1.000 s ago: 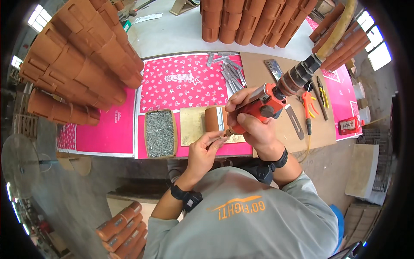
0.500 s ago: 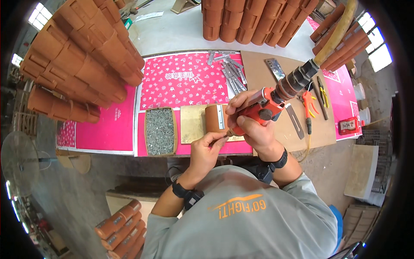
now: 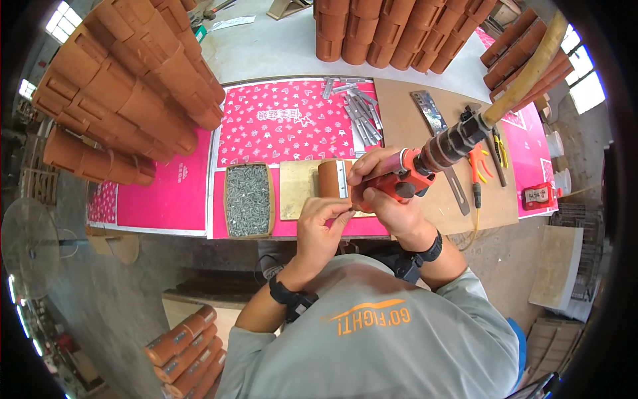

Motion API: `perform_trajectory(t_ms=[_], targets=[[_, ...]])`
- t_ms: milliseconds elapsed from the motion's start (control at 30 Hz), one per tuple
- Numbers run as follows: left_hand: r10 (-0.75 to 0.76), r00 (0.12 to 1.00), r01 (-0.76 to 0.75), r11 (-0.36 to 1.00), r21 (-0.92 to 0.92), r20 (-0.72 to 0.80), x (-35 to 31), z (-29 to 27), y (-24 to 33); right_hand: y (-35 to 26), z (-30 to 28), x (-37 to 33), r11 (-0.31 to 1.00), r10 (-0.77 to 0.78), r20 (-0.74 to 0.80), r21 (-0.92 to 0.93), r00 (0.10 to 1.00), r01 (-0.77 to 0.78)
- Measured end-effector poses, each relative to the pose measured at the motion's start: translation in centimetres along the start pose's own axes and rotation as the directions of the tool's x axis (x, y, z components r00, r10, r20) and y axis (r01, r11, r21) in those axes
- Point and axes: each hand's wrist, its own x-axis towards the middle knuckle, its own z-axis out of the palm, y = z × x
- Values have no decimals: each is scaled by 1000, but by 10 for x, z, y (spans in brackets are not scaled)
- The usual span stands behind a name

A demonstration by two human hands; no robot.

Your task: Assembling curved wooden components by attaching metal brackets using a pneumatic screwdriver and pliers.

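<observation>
Narrowly pinched, with little room for a slip

The left hand (image 3: 318,225) is pinched narrow at the tip of the red driver (image 3: 421,179); whether anything sits between its fingers cannot be told. The right hand (image 3: 400,211) grips the driver. A skidding tip could nick those fingers. Toward one o'clock, the tube (image 3: 328,181) lies on a board (image 3: 296,189), seemingly unbraced, so a bump might roll it; it looks round, reddish-brown, with a pale metal strip (image 3: 342,178). Toward nine o'clock stands a box of screws (image 3: 271,199).

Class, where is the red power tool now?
The red power tool is right of centre in the head view, held in the right hand, beside the brown cylinder.
</observation>
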Motion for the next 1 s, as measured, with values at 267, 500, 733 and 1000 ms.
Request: perform_trajectory(t_ms=[267,500,733,1000], targets=[[143,986,-122,969,215,-88,27,10,-16,16,-3,17,985,-75,-83,-163,994,60],[82,991,-61,981,184,-107,37,18,-30,34,-14,35,988,-95,-136,-134,986,76],[2,998,9,984,177,-62,36,14,-28,39,-20,33,990,-2,-108,-140,994,-13],[162,984,-172,974,149,77,26,8,-35,42,-17,28,988,-50,-68,-146,996,40]])
